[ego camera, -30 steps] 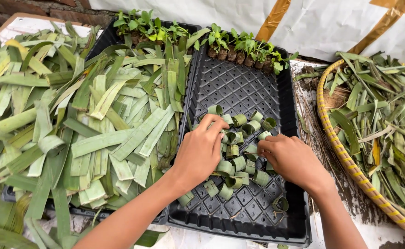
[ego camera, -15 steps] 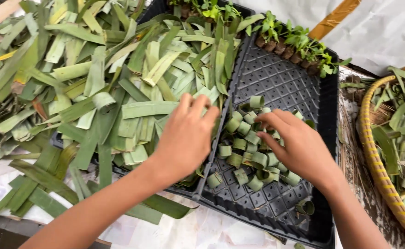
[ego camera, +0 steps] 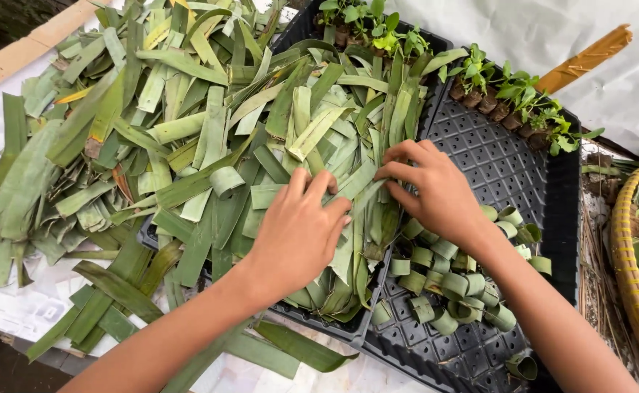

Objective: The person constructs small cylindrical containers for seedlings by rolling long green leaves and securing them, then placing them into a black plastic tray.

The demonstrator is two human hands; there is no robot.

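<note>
Outdoors, both hands (ego camera: 301, 233) (ego camera: 436, 191) press leaf strips (ego camera: 188, 131) over a black tray (ego camera: 508, 160).

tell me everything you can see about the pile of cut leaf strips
The pile of cut leaf strips is a loose heap of flat, long green blades, some paler or yellowish, cut square at the ends and lying crisscross. It spreads over the white table cover and the left black tray. The left hand and right hand both rest on its right edge.

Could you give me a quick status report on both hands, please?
Left hand and right hand open, on cut leaf strips. Leaf rings loose in black tray.
</note>
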